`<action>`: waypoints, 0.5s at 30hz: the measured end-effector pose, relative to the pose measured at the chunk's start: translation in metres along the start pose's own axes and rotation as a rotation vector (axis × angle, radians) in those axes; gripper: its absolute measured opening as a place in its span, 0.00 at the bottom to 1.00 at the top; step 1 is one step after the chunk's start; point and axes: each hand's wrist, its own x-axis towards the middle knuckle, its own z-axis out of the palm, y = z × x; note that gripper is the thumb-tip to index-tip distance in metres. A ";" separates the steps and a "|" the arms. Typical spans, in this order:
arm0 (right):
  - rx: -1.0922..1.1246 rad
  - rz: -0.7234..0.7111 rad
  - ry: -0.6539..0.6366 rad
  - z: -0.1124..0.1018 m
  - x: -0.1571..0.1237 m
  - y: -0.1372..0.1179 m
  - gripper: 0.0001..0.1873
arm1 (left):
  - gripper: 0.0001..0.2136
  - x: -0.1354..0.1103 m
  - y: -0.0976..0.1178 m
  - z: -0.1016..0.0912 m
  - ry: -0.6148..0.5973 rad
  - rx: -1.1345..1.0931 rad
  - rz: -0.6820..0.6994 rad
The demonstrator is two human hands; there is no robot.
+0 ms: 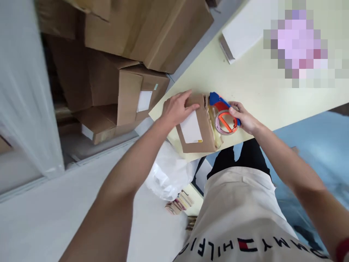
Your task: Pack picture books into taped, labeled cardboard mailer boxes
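A brown cardboard box [206,136] with a white label sits at the near edge of the pale table. My left hand [177,107] rests over the box's left end, fingers stretched out and thumb apart on its surface. In my right hand [244,117], fingers closed round the handle, is a blue and orange tape dispenser [225,113] with a roll of tape. The dispenser is tilted beside the box's right side, where yellowish tape or lining shows along a rough edge. Whether the dispenser touches the box I cannot tell.
Large cardboard boxes [117,29] fill a shelf to the left, beside a grey post [24,91]. A white box [242,32] lies farther back on the table [261,87]. Below the table edge hangs or stands a white plastic bag [170,171]. A pixelated patch covers the upper right.
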 end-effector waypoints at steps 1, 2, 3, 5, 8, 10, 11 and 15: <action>-0.020 0.004 -0.046 -0.004 0.009 -0.011 0.33 | 0.31 -0.002 0.004 0.004 0.078 -0.020 -0.001; -0.059 -0.001 -0.081 -0.007 0.016 -0.022 0.37 | 0.31 -0.004 0.009 0.008 0.128 -0.032 0.010; -0.116 -0.016 -0.104 -0.010 0.021 -0.031 0.39 | 0.32 -0.006 0.015 0.011 0.150 -0.035 0.029; -0.251 -0.036 -0.139 -0.013 0.027 -0.047 0.42 | 0.32 -0.011 0.026 0.014 0.154 -0.030 0.055; -0.440 -0.014 -0.195 -0.016 0.023 -0.060 0.46 | 0.32 -0.014 0.036 0.013 0.130 -0.037 0.032; -0.519 -0.007 -0.231 -0.017 0.018 -0.061 0.49 | 0.31 -0.015 0.038 0.011 0.129 -0.054 0.002; -0.543 -0.016 -0.244 -0.018 0.016 -0.060 0.49 | 0.30 -0.015 0.038 0.011 0.133 -0.062 -0.008; -0.584 -0.050 -0.223 -0.022 0.004 -0.050 0.49 | 0.28 -0.013 0.039 0.011 0.140 -0.065 -0.026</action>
